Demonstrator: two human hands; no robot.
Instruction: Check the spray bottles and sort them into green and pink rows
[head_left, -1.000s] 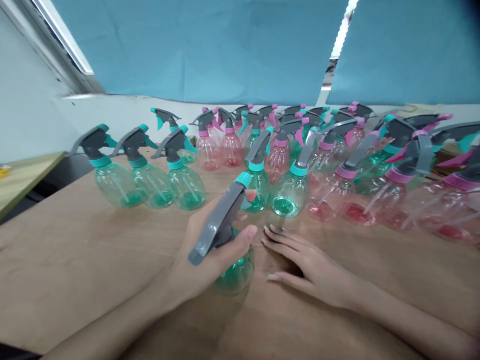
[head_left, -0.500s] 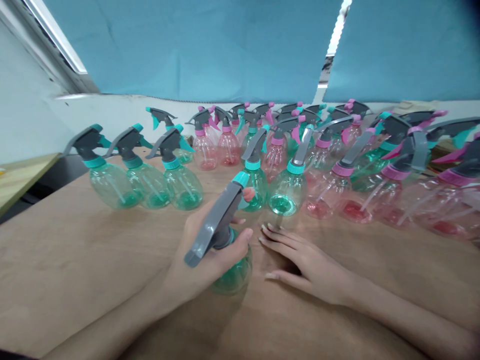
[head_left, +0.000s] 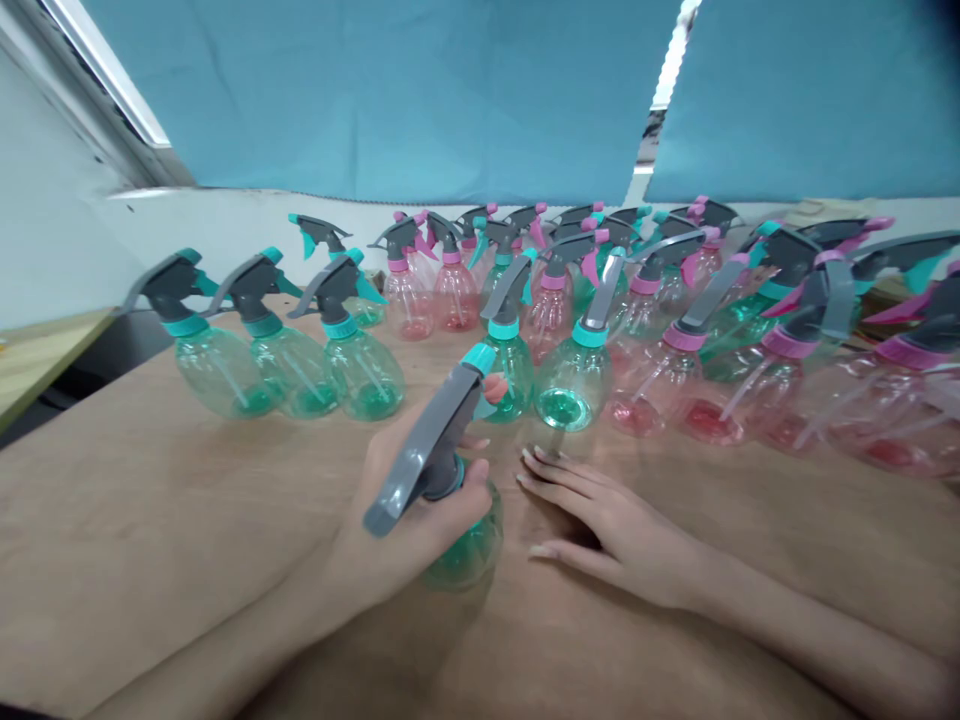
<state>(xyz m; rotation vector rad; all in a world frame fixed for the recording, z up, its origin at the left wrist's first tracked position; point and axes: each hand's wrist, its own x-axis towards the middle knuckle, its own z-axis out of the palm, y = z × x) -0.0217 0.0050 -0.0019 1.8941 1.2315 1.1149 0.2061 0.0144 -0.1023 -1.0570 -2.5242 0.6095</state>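
My left hand (head_left: 420, 510) is wrapped round the neck of a green spray bottle (head_left: 472, 550) with a grey trigger head and teal nozzle. The nozzle points away from me, and fingers hide part of the neck and trigger. To its right, my right hand (head_left: 607, 515) rests on the wooden table (head_left: 600, 650), fingers stretched out, holding nothing. Just beyond the right fingertips stands a clear green spray bottle (head_left: 571, 390) with a teal collar. Another green spray bottle (head_left: 510, 375) is close behind the held one.
Three green spray bottles (head_left: 365, 370) stand in a row at the left. Several pink spray bottles (head_left: 705, 400) crowd the right side, with more pink and green ones behind. A blue curtain (head_left: 420, 100) hangs at the back. A pale wooden board (head_left: 52, 350) lies at the far left.
My left thumb has drawn slightly inward and left on the held bottle's neck. The held bottle has shifted a touch to the left. My right hand has stayed in place.
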